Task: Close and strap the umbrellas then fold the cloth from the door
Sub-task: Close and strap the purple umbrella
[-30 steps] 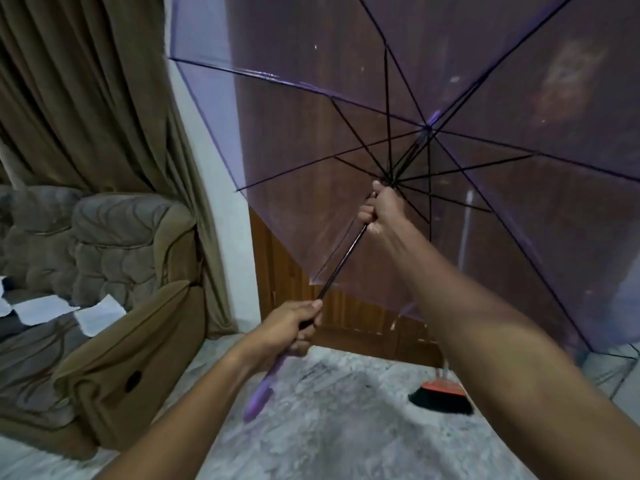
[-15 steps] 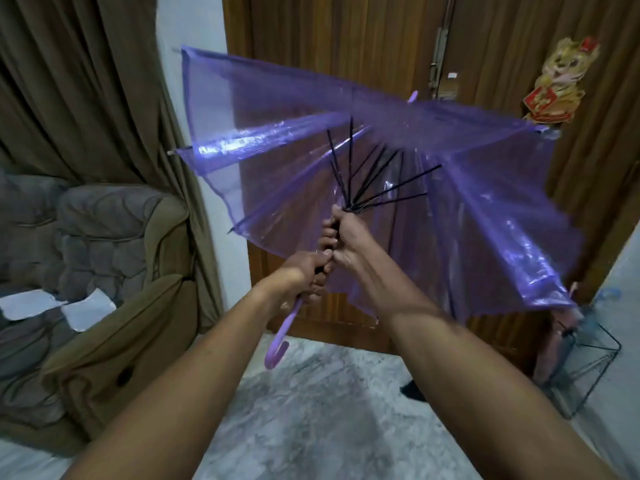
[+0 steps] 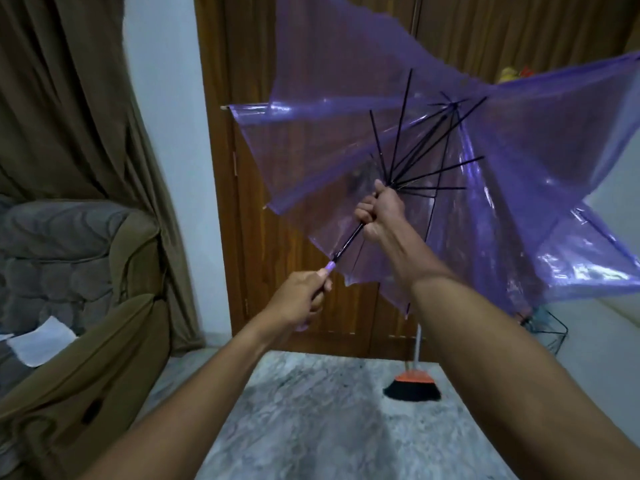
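The purple umbrella (image 3: 433,174) is held in mid-air in front of the wooden door (image 3: 294,237), between the person and the door panels. The canopy is judged to be partly collapsed: the panels hang slack and creased, while several black ribs (image 3: 401,133) are splayed outward from the runner. The left hand (image 3: 301,299) is wrapped around the lilac handle (image 3: 327,270), and the right hand (image 3: 379,214) is clenched in a fist around the shaft (image 3: 348,242) at the runner, just below the point where the ribs meet. Closing is therefore judged to be in progress and not complete; strapping has not been done, no strap can be made out, and no cloth on the door is visible. The canopy is a thin, translucent, glossy plastic film through which the door grain is seen. The ribs and shaft are slender, straight and dark, apparently metal. The floor (image 3: 329,427) is grey veined marble. A broom (image 3: 414,386) with an orange head and black bristles is propped near the door, and a padded brown armchair (image 3: 86,306) stands at the left below a heavy brown curtain (image 3: 86,98).
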A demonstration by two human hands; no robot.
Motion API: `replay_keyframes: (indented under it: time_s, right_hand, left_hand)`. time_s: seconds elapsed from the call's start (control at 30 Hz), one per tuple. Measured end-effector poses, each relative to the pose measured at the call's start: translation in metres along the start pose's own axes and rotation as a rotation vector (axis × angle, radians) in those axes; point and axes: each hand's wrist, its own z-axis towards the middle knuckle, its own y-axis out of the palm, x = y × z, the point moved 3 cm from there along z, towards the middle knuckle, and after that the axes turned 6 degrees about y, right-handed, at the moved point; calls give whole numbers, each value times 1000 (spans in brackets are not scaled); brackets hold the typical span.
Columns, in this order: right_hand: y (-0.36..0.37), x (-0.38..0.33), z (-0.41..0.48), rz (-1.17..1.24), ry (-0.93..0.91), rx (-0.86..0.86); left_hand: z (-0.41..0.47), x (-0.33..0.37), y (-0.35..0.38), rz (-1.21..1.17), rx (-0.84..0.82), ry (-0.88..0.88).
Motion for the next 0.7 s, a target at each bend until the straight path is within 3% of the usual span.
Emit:
replay_keyframes:
  time_s: [0.33,0.57,0.7]
  right_hand:
    - [-10,59,-52,-220,146,-268]
    - [-19,73,-86,-227,39,-162]
    - [-18,72,-108,-374,36,-137]
  left_hand:
    - [15,13,7,20,89,-9]
    - [-1,5,9,37,61,-7]
    - [-11,12,12,-76,4,-41]
